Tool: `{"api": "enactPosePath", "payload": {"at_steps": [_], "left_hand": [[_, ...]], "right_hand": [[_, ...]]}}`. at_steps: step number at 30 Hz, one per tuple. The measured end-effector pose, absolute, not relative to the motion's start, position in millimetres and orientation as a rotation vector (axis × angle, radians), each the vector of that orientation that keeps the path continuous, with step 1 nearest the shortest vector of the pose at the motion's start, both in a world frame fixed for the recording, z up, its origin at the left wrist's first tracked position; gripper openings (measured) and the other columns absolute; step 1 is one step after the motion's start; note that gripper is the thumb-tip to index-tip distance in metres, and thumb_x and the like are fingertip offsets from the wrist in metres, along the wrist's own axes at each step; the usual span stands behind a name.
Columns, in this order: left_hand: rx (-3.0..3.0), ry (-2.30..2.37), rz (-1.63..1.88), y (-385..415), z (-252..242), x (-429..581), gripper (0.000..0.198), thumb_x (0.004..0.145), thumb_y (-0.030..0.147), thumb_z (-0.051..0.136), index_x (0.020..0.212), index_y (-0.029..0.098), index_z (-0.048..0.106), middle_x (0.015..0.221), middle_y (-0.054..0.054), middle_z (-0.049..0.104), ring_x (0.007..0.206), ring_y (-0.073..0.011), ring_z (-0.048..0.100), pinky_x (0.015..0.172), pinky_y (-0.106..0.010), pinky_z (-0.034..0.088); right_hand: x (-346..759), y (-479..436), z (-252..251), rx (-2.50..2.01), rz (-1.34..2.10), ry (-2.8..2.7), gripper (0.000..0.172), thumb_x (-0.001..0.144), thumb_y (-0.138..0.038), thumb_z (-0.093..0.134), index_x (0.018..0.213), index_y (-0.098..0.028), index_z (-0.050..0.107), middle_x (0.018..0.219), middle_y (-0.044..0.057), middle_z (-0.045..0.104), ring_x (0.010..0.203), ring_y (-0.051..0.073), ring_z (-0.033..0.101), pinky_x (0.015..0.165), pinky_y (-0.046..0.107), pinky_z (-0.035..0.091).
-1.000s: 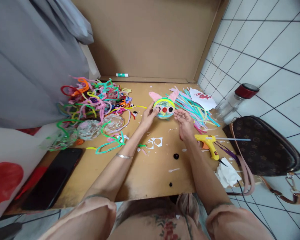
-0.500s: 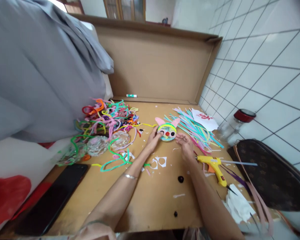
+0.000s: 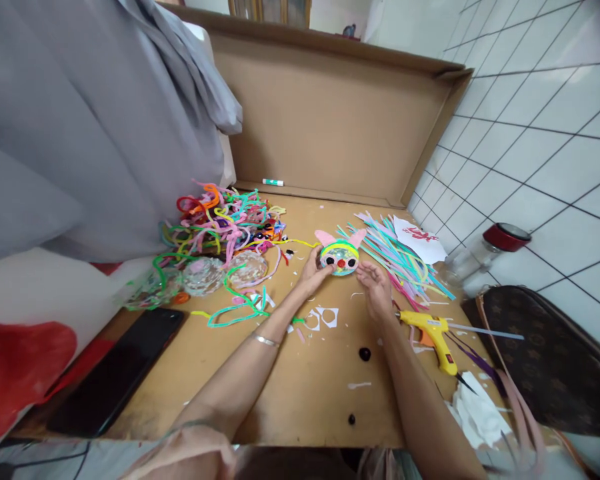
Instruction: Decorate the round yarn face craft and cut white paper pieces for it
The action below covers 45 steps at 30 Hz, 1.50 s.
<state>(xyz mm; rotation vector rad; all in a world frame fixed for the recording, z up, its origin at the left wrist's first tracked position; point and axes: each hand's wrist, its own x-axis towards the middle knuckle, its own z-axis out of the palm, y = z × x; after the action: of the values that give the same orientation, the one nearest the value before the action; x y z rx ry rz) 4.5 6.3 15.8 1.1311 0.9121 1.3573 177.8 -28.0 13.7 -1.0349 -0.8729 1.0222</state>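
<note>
A small round animal-face craft (image 3: 349, 252) with pink ears, a green and yellow band, two black eyes and a red nose is in my left hand (image 3: 312, 273). My left thumb lies across its lower left front, and the other fingers are mostly hidden behind it. Close to the craft's right edge is my right hand (image 3: 377, 290), its fingers loosely bent and apart. Whether those fingertips touch the edge I cannot tell. White paper scraps with round holes (image 3: 329, 316) lie on the table below the craft.
Tangled pipe cleaners (image 3: 225, 223) and clear plastic pieces (image 3: 203, 275) lie left, above a black phone (image 3: 117, 373). On the right are straight pipe cleaners (image 3: 387, 250), a yellow glue gun (image 3: 435, 330), a red-lidded jar (image 3: 505, 239) and a brown bag (image 3: 545, 353). Dark beads (image 3: 365, 353) lie nearer me.
My left thumb has slid down off the craft's left eye, so both eyes now show. My right hand stays beside the craft. The camera view has shifted slightly.
</note>
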Motion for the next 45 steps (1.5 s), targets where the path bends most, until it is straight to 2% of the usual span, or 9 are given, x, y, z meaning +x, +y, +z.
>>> {"api": "enactPosePath", "payload": {"at_steps": [11, 17, 21, 28, 32, 39, 45], "left_hand": [[1.135, 0.830, 1.363, 10.2, 7.9, 6.5, 0.085, 0.061, 0.031, 0.082, 0.138, 0.021, 0.046, 0.145, -0.014, 0.054, 0.131, -0.0323, 0.055, 0.116, -0.052, 0.040], [1.164, 0.849, 1.351, 10.6, 8.4, 6.0, 0.087, 0.060, 0.031, 0.080, 0.139, 0.017, 0.046, 0.140, -0.015, 0.058, 0.130, -0.0329, 0.056, 0.115, -0.051, 0.040], [1.169, 0.853, 1.350, 10.7, 9.2, 6.4, 0.087, 0.058, 0.027, 0.079, 0.139, 0.018, 0.047, 0.136, -0.014, 0.061, 0.127, -0.0328, 0.057, 0.114, -0.050, 0.042], [1.147, 0.836, 1.374, 10.7, 8.3, 8.3, 0.089, 0.054, 0.021, 0.077, 0.137, 0.018, 0.045, 0.143, -0.016, 0.055, 0.129, -0.0314, 0.057, 0.114, -0.046, 0.041], [1.158, 0.867, 1.362, 10.6, 8.2, 8.0, 0.087, 0.055, 0.022, 0.077, 0.136, 0.017, 0.045, 0.137, -0.016, 0.059, 0.126, -0.0314, 0.059, 0.113, -0.046, 0.043], [1.156, 0.869, 1.382, 10.8, 7.6, 8.5, 0.090, 0.055, 0.022, 0.078, 0.138, 0.017, 0.045, 0.144, -0.017, 0.054, 0.131, -0.0319, 0.055, 0.114, -0.045, 0.041], [1.157, 0.878, 1.381, 12.1, 5.8, 8.9, 0.092, 0.055, 0.026, 0.082, 0.140, 0.019, 0.046, 0.142, -0.015, 0.056, 0.132, -0.0327, 0.054, 0.113, -0.046, 0.042]], "right_hand": [[178.5, -29.7, 19.0, -1.068, 1.035, -0.889, 0.038, 0.057, -0.026, 0.077, 0.094, -0.023, 0.067, 0.103, 0.005, 0.074, 0.099, 0.022, 0.068, 0.101, 0.042, 0.049], [175.5, -33.8, 25.1, -1.108, 1.043, -0.917, 0.044, 0.056, -0.027, 0.075, 0.100, -0.022, 0.069, 0.103, 0.006, 0.075, 0.100, 0.025, 0.068, 0.097, 0.042, 0.050], [174.6, -34.6, 24.4, -1.128, 1.058, -0.938, 0.048, 0.056, -0.027, 0.073, 0.103, -0.023, 0.069, 0.103, 0.007, 0.076, 0.104, 0.028, 0.068, 0.091, 0.043, 0.052], [172.7, -33.9, 20.7, -1.136, 1.055, -0.947, 0.047, 0.056, -0.027, 0.071, 0.103, -0.025, 0.070, 0.097, 0.005, 0.076, 0.102, 0.026, 0.066, 0.085, 0.039, 0.051], [171.4, -33.5, 20.1, -1.135, 1.038, -0.951, 0.046, 0.055, -0.027, 0.070, 0.102, -0.024, 0.069, 0.105, 0.006, 0.075, 0.102, 0.025, 0.066, 0.084, 0.038, 0.051], [172.0, -34.9, 23.5, -1.121, 1.035, -0.942, 0.050, 0.055, -0.027, 0.072, 0.104, -0.023, 0.066, 0.119, 0.008, 0.071, 0.104, 0.025, 0.066, 0.088, 0.040, 0.051], [174.6, -33.6, 22.2, -1.123, 1.055, -0.962, 0.052, 0.055, -0.027, 0.074, 0.106, -0.024, 0.067, 0.125, 0.007, 0.069, 0.104, 0.025, 0.065, 0.088, 0.039, 0.052]]}}
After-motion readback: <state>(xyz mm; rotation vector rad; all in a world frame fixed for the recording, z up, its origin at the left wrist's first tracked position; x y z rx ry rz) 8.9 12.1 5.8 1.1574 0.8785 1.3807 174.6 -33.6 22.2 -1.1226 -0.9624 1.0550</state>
